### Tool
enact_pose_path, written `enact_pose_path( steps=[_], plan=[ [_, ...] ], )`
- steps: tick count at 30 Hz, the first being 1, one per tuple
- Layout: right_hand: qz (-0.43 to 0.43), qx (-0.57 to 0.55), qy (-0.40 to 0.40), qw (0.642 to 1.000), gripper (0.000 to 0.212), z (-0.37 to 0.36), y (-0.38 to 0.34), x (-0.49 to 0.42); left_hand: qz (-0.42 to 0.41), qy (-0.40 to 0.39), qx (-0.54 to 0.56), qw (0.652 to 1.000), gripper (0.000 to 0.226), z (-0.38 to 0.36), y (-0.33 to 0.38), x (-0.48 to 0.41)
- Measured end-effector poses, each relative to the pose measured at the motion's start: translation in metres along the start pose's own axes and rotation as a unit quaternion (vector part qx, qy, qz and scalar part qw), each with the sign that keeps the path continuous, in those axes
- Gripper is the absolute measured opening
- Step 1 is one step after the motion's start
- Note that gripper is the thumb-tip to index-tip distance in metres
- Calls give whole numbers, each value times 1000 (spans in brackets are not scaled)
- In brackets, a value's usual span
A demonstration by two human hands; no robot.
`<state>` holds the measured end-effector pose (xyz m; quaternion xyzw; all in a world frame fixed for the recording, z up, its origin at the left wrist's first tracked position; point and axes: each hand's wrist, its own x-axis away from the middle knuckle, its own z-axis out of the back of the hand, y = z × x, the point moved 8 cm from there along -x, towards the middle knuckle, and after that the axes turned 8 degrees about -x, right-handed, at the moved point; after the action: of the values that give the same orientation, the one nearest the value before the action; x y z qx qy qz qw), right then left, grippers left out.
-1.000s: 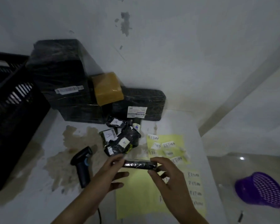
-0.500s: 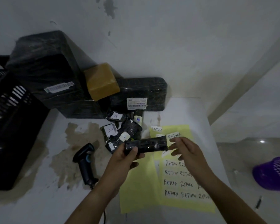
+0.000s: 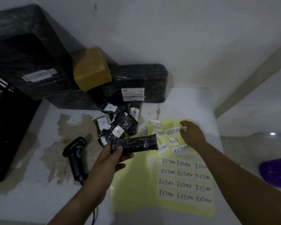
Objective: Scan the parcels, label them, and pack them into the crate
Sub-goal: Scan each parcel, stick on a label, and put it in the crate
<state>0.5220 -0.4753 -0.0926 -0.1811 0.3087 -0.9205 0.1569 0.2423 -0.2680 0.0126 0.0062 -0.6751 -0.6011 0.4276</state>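
My left hand point(image 3: 111, 157) grips one end of a small black wrapped parcel point(image 3: 136, 143), holding it level above the table. My right hand point(image 3: 191, 135) reaches over the yellow label sheets point(image 3: 177, 184), fingertips pinching the edge of a white "RETURN" label point(image 3: 173, 131). A pile of small black parcels marked "A" point(image 3: 117, 125) lies just behind the held parcel. The black barcode scanner point(image 3: 75, 155) lies on the table left of my left hand. The black crate point(image 3: 5, 127) stands at the far left edge.
Large black wrapped parcels point(image 3: 31, 62) point(image 3: 136, 82) and a brown taped box point(image 3: 91, 69) are stacked against the wall. A brown stain marks the white table point(image 3: 31, 184). A purple basket point(image 3: 276, 172) sits on the floor at right.
My right hand let go of the parcel and moved right and back onto the label sheet, taking hold of a label. My left hand lifted the parcel and keeps it alone.
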Motion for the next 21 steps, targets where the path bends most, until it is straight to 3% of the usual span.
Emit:
enact_pose_path(
  steps=[4, 8, 13, 16, 21],
  plan=[
    [34, 84, 6, 996, 27, -1, -1, -11, 1, 13, 23, 1000, 21, -4, 5, -5],
    [40, 102, 20, 994, 8, -2, 0, -12, 7, 20, 24, 999, 20, -4, 3, -8],
    [32, 99, 19, 994, 8, -1, -5, -10, 8, 19, 22, 1000, 20, -4, 3, -8],
    [7, 17, 33, 999, 10, 8, -6, 0, 10, 24, 29, 999, 22, -2, 1, -6],
    [30, -163, 137, 977, 12, 53, -38, 54, 7, 25, 55, 998, 19, -1, 8, -2]
  ],
)
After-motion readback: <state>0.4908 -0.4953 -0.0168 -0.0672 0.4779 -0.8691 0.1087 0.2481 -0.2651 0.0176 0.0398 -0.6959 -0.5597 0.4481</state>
